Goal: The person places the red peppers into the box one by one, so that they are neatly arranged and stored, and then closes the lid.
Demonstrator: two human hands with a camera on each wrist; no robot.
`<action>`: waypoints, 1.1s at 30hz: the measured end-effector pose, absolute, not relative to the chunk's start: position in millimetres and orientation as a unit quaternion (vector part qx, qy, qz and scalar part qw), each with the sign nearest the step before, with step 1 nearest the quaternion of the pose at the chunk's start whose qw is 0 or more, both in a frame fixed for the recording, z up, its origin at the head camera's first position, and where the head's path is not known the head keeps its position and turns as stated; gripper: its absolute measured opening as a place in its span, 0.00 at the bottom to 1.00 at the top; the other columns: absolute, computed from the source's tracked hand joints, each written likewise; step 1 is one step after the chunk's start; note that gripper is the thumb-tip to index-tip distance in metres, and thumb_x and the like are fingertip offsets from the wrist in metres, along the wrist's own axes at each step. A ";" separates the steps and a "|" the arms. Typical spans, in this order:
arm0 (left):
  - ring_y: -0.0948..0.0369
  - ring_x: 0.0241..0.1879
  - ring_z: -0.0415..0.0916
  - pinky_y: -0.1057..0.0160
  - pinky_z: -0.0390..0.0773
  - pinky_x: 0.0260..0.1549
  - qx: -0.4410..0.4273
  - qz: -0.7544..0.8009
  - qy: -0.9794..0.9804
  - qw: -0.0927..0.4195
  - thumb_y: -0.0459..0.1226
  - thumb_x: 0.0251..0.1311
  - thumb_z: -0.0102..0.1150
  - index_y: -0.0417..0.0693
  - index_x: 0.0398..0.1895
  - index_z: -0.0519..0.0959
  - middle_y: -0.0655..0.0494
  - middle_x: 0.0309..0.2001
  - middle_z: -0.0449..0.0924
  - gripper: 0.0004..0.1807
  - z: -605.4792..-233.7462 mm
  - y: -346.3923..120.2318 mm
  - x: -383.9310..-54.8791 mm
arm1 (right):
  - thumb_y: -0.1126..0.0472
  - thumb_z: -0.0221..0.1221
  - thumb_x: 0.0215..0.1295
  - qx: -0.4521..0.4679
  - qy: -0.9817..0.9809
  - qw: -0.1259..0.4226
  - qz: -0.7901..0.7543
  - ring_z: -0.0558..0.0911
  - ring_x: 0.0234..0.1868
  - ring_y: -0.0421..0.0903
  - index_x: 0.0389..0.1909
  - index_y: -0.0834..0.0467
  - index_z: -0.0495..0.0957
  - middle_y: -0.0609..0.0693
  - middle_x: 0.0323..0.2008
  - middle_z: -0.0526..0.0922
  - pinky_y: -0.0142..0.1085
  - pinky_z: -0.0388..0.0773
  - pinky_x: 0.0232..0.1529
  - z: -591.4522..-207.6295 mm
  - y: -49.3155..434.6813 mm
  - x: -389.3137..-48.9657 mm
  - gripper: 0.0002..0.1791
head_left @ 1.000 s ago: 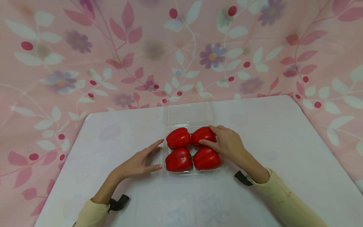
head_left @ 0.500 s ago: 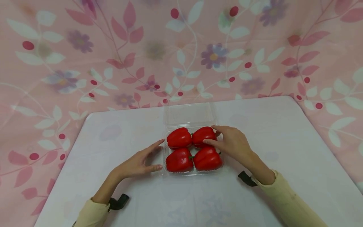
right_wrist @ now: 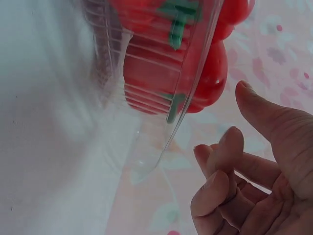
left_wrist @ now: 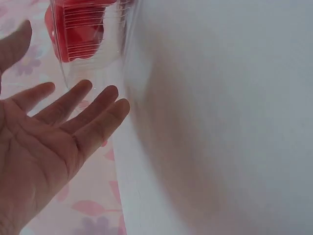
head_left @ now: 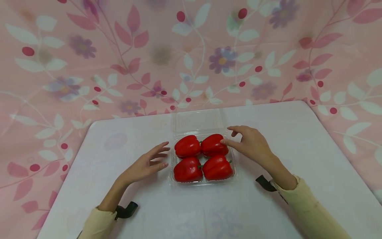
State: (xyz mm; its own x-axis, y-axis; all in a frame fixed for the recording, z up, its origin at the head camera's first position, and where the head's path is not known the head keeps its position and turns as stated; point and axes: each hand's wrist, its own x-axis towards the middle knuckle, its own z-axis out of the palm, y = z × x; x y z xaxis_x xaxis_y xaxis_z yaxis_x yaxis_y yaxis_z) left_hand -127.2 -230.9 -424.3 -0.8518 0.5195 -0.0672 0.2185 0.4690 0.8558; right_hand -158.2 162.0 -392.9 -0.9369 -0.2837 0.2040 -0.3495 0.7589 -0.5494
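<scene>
Several red bell peppers lie in two rows inside a clear plastic clamshell box [head_left: 204,183]: a back left pepper [head_left: 187,146], a back right pepper [head_left: 214,146], a front left pepper [head_left: 187,170] and a front right pepper [head_left: 218,168]. Left of the box, my left hand [head_left: 145,166] is spread with nothing in it, its fingertips just short of the wall. On the other side, my right hand [head_left: 252,144] is beside the back right pepper, its thumb tip overlapping that pepper in the head view. The right wrist view shows this hand [right_wrist: 254,181] apart from the box, fingers loosely bent, holding nothing.
The box's clear lid [head_left: 199,121] lies folded back toward the far edge of the white-covered table [head_left: 134,132]. Behind the table hangs a pink floral cloth [head_left: 167,53]. A dark camera mount [head_left: 126,210] sits at the left wrist, another [head_left: 265,183] at the right.
My right hand has come off the back right pepper and moved right, away from it. My left hand has drawn back slightly from the box's left wall. The peppers have stayed in place.
</scene>
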 end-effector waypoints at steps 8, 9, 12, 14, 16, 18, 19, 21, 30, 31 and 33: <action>0.41 0.57 0.75 0.48 0.81 0.46 0.153 0.543 0.812 0.149 0.39 0.69 0.58 0.44 0.74 0.59 0.38 0.66 0.68 0.34 -426.2 -225.3 -152.7 | 0.46 0.69 0.58 0.154 -0.928 0.048 0.337 0.82 0.31 0.46 0.57 0.56 0.80 0.51 0.37 0.84 0.38 0.80 0.29 -397.9 168.7 -173.7 0.29; 0.41 0.57 0.75 0.48 0.81 0.45 0.145 0.554 0.806 0.149 0.38 0.69 0.57 0.42 0.74 0.59 0.37 0.66 0.68 0.33 -426.8 -224.5 -156.0 | 0.46 0.69 0.59 0.152 -0.926 0.047 0.342 0.82 0.32 0.47 0.58 0.57 0.80 0.51 0.37 0.84 0.39 0.81 0.30 -398.7 169.7 -176.0 0.29; 0.41 0.55 0.76 0.47 0.81 0.44 0.119 0.577 0.795 0.144 0.37 0.69 0.57 0.39 0.73 0.60 0.36 0.65 0.69 0.32 -427.4 -220.9 -164.8 | 0.46 0.68 0.60 0.150 -0.923 0.039 0.352 0.84 0.36 0.49 0.59 0.57 0.78 0.52 0.38 0.84 0.44 0.83 0.36 -400.8 171.7 -183.8 0.30; 0.43 0.54 0.78 0.47 0.82 0.43 0.096 0.583 0.795 0.137 0.39 0.69 0.58 0.39 0.72 0.62 0.37 0.64 0.70 0.31 -427.1 -217.5 -169.9 | 0.47 0.68 0.61 0.149 -0.920 0.029 0.362 0.84 0.39 0.51 0.61 0.58 0.77 0.53 0.39 0.84 0.47 0.83 0.40 -402.6 173.1 -189.7 0.31; 0.45 0.53 0.79 0.49 0.82 0.43 0.074 0.584 0.797 0.130 0.42 0.69 0.58 0.40 0.71 0.63 0.38 0.63 0.72 0.31 -427.4 -214.1 -175.0 | 0.47 0.67 0.61 0.152 -0.917 0.019 0.369 0.84 0.42 0.53 0.63 0.59 0.75 0.55 0.42 0.84 0.49 0.82 0.43 -404.4 174.4 -195.9 0.32; 0.47 0.52 0.80 0.50 0.82 0.44 0.050 0.588 0.798 0.125 0.44 0.68 0.59 0.40 0.70 0.64 0.40 0.62 0.73 0.32 -428.0 -210.7 -180.0 | 0.47 0.67 0.62 0.154 -0.914 0.009 0.376 0.83 0.45 0.55 0.64 0.60 0.73 0.57 0.44 0.84 0.51 0.81 0.45 -405.9 175.6 -201.9 0.33; 0.47 0.52 0.80 0.50 0.82 0.44 0.040 0.592 0.795 0.124 0.44 0.68 0.59 0.40 0.70 0.64 0.39 0.62 0.73 0.32 -428.5 -209.2 -182.7 | 0.47 0.67 0.62 0.156 -0.912 0.004 0.379 0.83 0.46 0.56 0.64 0.61 0.72 0.58 0.45 0.83 0.52 0.81 0.46 -406.3 175.9 -204.9 0.34; 0.47 0.52 0.81 0.50 0.82 0.45 0.021 0.601 0.790 0.120 0.45 0.67 0.59 0.40 0.70 0.63 0.40 0.62 0.73 0.33 -428.8 -205.9 -187.4 | 0.48 0.66 0.63 0.159 -0.909 -0.007 0.384 0.82 0.48 0.57 0.66 0.62 0.71 0.60 0.48 0.82 0.53 0.80 0.48 -406.6 176.3 -210.5 0.35; 0.51 0.52 0.80 0.56 0.81 0.47 -0.023 0.652 0.749 0.117 0.41 0.69 0.58 0.38 0.71 0.61 0.39 0.63 0.72 0.32 -428.7 -195.1 -204.9 | 0.52 0.65 0.64 0.133 -0.884 -0.079 0.441 0.82 0.51 0.58 0.72 0.63 0.61 0.66 0.59 0.75 0.43 0.85 0.36 -410.0 176.1 -231.2 0.40; 0.51 0.52 0.80 0.57 0.81 0.47 -0.029 0.657 0.744 0.117 0.40 0.69 0.58 0.38 0.71 0.61 0.39 0.63 0.72 0.32 -429.1 -194.1 -206.4 | 0.53 0.66 0.64 0.127 -0.880 -0.083 0.450 0.82 0.51 0.58 0.72 0.63 0.60 0.66 0.59 0.75 0.42 0.85 0.35 -410.6 175.6 -232.4 0.41; 0.50 0.53 0.79 0.56 0.80 0.48 -0.034 0.665 0.737 0.116 0.39 0.69 0.57 0.37 0.71 0.61 0.38 0.63 0.72 0.31 -429.6 -192.6 -208.7 | 0.55 0.66 0.64 0.118 -0.873 -0.094 0.464 0.82 0.50 0.59 0.73 0.64 0.57 0.67 0.60 0.74 0.41 0.85 0.35 -412.0 174.9 -234.9 0.42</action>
